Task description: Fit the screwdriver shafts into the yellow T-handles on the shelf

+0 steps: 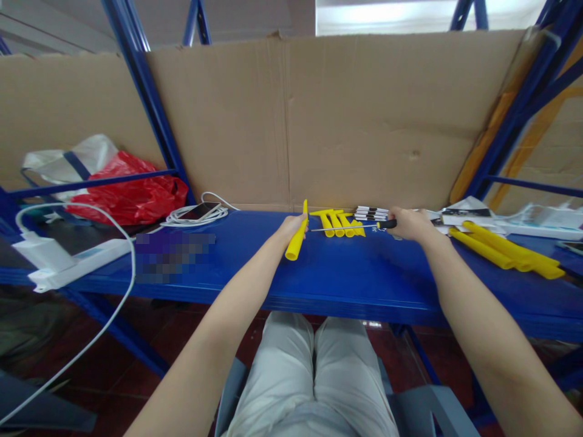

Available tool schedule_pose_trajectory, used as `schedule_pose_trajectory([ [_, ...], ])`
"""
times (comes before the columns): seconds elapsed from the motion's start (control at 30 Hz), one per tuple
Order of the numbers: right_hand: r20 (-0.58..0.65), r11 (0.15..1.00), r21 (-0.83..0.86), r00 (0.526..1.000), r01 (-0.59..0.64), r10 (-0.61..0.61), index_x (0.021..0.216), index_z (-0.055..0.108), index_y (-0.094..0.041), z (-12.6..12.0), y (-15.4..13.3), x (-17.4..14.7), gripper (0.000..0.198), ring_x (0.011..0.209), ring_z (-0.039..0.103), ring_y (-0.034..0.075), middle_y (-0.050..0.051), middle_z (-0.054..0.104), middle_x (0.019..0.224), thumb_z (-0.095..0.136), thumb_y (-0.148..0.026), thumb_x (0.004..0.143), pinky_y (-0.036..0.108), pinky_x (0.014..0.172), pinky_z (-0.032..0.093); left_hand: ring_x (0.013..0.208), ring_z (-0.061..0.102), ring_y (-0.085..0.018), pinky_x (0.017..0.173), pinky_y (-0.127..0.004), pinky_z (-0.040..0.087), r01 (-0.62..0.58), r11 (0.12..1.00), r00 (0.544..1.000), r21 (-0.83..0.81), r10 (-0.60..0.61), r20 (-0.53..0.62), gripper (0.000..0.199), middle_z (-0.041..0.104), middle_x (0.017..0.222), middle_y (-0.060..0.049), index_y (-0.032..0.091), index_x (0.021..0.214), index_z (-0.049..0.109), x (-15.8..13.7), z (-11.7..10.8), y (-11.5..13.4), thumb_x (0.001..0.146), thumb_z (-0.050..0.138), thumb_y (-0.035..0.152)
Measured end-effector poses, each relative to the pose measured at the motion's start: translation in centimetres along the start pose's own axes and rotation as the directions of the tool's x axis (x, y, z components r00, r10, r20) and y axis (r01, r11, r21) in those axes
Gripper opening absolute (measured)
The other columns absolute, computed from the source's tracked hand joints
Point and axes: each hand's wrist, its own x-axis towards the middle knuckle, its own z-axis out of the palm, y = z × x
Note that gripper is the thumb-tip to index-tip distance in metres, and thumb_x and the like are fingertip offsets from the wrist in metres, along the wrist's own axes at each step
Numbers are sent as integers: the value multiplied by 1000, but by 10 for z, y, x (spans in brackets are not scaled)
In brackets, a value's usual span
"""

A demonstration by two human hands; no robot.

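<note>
My left hand (292, 228) is closed around a yellow plastic tube (297, 240), tilted with its hollow end toward me and a flatter part pointing up. In my right hand (410, 223) is a screwdriver (387, 224) with a black and yellow handle. Its long thin shaft points left toward the yellow tube, and its tip lies close to my left hand. Behind the shaft, several yellow T-shaped tubes (337, 226) lie side by side on the blue table (328, 273).
White-and-black packets (371, 213) lie behind the screwdriver. More yellow tubes (505, 252) rest at the right. On the left are a power strip (82, 264), a coiled white cable (194, 215) and a red plastic bag (132, 189). A cardboard panel (355, 121) stands along the back.
</note>
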Motion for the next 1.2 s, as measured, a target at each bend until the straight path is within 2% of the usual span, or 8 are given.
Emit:
schedule_pose_trajectory([
  [0.17, 11, 985, 95, 990, 141, -143, 84, 63, -25, 4, -7, 1, 14, 73, 65, 23, 4, 71, 77, 66, -27, 71, 30, 64, 39, 37, 46, -10, 44, -22, 39, -21, 1000, 1000, -20, 21, 20, 27, 50, 47, 3, 9, 95, 67, 3, 0, -1, 103, 50, 29],
  [0.27, 3, 950, 183, 966, 254, -258, 80, 64, -24, 11, -18, 2, 11, 71, 64, 20, 2, 71, 75, 69, -27, 70, 28, 62, 40, 37, 46, -10, 44, -21, 39, -33, 999, 999, -28, 34, 41, 28, 51, 48, 3, 11, 92, 67, 2, 1, -1, 103, 51, 31],
  [0.4, -2, 891, 292, 932, 348, -364, 79, 68, -23, 19, -37, 4, 12, 75, 67, 21, 3, 74, 81, 74, -29, 71, 28, 65, 46, 36, 44, -9, 42, -20, 37, -47, 998, 995, -38, 50, 84, 28, 50, 48, 4, 12, 92, 66, -1, 4, -1, 104, 50, 31],
  [0.67, -26, 747, 498, 868, 441, -495, 92, 74, -22, 33, -73, -2, 16, 87, 71, 23, 7, 78, 96, 77, -27, 77, 33, 78, 54, 35, 45, -9, 42, -21, 37, -77, 997, 982, 2, 76, 171, 31, 51, 49, 4, 12, 95, 67, -3, 12, -3, 104, 49, 36],
  [0.8, -71, 706, 559, 874, 434, -481, 97, 72, -19, 38, -86, -4, 14, 87, 71, 22, 9, 77, 98, 69, -27, 86, 34, 80, 54, 34, 45, -9, 42, -20, 38, -134, 990, 960, 36, 121, 252, 31, 51, 47, 4, 13, 92, 67, -9, 19, -4, 104, 50, 36],
  [1.0, -215, 706, 579, 912, 407, -349, 107, 68, -17, 43, -89, 4, 20, 85, 70, 22, 12, 75, 100, 58, -28, 94, 34, 78, 54, 34, 45, -7, 40, -19, 38, -196, 980, 908, 17, 175, 382, 31, 54, 49, 3, 13, 88, 64, -19, 31, -7, 104, 50, 36],
  [1.2, -246, 732, 539, 910, 415, -334, 101, 68, -17, 43, -86, 5, 19, 86, 70, 23, 13, 75, 96, 52, -26, 95, 34, 79, 53, 33, 45, -7, 38, -19, 36, -223, 975, 891, 17, 196, 410, 34, 54, 48, 4, 15, 79, 58, -18, 35, -12, 103, 52, 37],
])
